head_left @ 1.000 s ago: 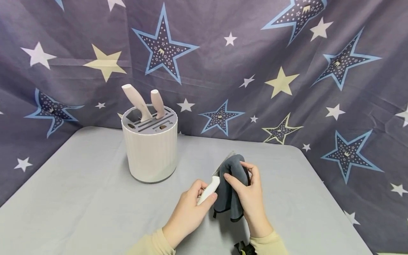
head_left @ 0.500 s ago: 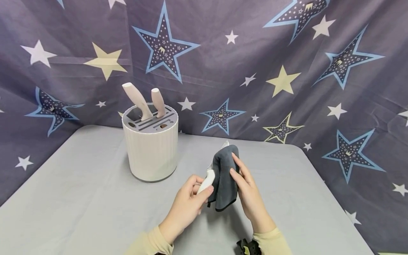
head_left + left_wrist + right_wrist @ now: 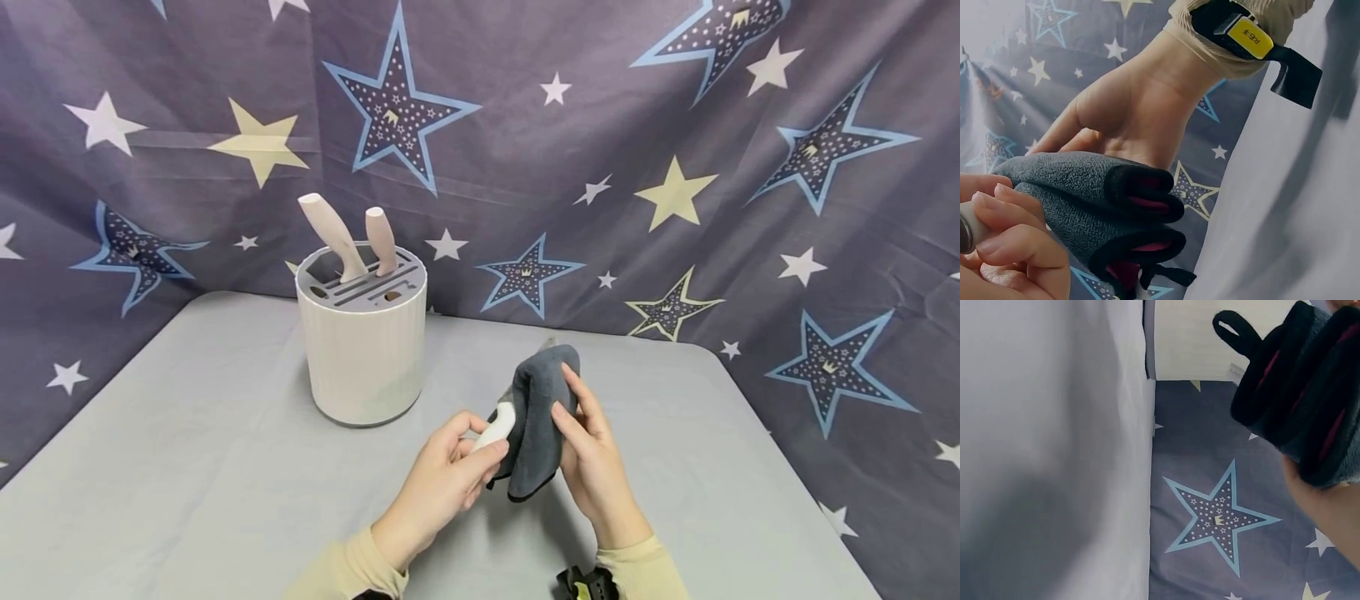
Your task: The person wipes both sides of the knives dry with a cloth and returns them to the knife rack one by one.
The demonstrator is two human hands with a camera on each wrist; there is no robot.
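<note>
My left hand [image 3: 438, 483] grips the white handle [image 3: 495, 427] of a knife in front of me, above the table. A dark grey cloth [image 3: 543, 417] with black edging is folded over the blade, hiding most of it; only the tip [image 3: 550, 342] and a bit near the handle show. With thumb and fingers, my right hand [image 3: 596, 458] holds the cloth from the right side. Folded layers of this cloth [image 3: 1079, 187] and the handle's butt end [image 3: 971, 228] appear in the left wrist view. A black hanging loop [image 3: 1235, 331] dangles from the cloth in the right wrist view.
To the left stands a round white knife block [image 3: 362, 358] with a slotted grey top. Two pinkish knife handles, a larger one [image 3: 330, 233] and a smaller one [image 3: 381, 237], stick out of it. The pale grey table [image 3: 187, 467] meets a star-patterned curtain [image 3: 495, 125] behind.
The cloth and knife rise slightly, then tip back to the right. More of the blade is covered now than a second ago. The right hand's grip on the cloth has shifted.
</note>
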